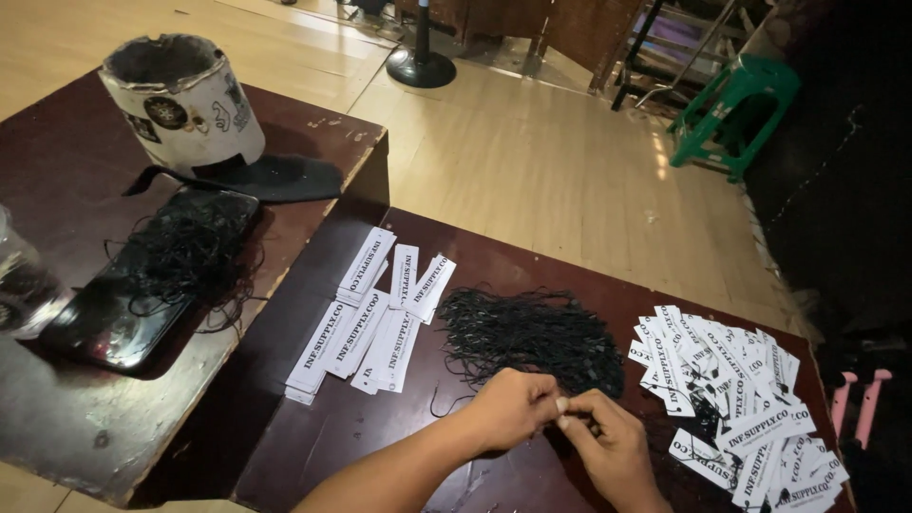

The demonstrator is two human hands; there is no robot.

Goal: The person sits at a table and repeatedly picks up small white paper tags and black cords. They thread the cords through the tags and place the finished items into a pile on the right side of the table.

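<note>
Whatever the left hand (pixel 508 408) and right hand (pixel 608 446) are pinching is staying hidden between the fingertips, too small to make out. The cup (pixel 24 285) is running off the left edge, and the tags (pixel 741 399) are spilling past the bottom.

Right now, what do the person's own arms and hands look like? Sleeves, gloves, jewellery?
Both bare: left hand and right hand wear no gloves, no visible rings or watch. The left forearm shows no sleeve. Short, pale fingernails. No markings visible in the dim light.
</note>
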